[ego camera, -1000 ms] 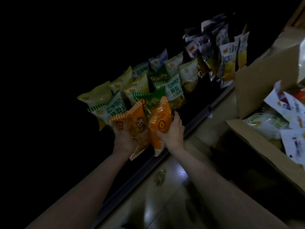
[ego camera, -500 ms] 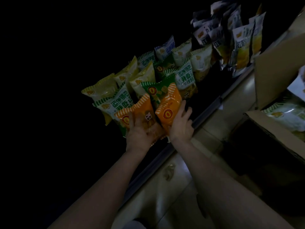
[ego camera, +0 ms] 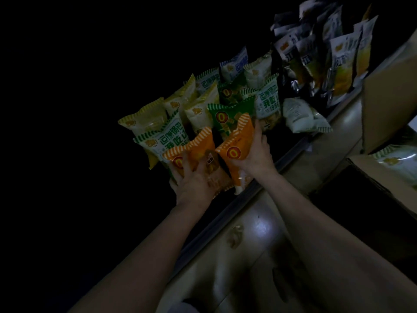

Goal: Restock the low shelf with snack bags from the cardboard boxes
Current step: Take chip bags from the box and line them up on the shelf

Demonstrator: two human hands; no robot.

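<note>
Two orange snack bags stand at the front of the dark low shelf. My left hand grips the left orange bag from the front, fingers spread over it. My right hand holds the right orange bag by its side. Behind them stands a green bag, with rows of yellow and white-green bags further back. An open cardboard box with more bags sits at the right edge.
A pale bag lies flat on the shelf to the right of my hands. Dark and white bags stand in rows at the far right of the shelf. A tiled floor runs below the shelf edge.
Both hands have carried the orange bags a little further onto the shelf and set them apart. The view has shifted, so the box sits further right.
</note>
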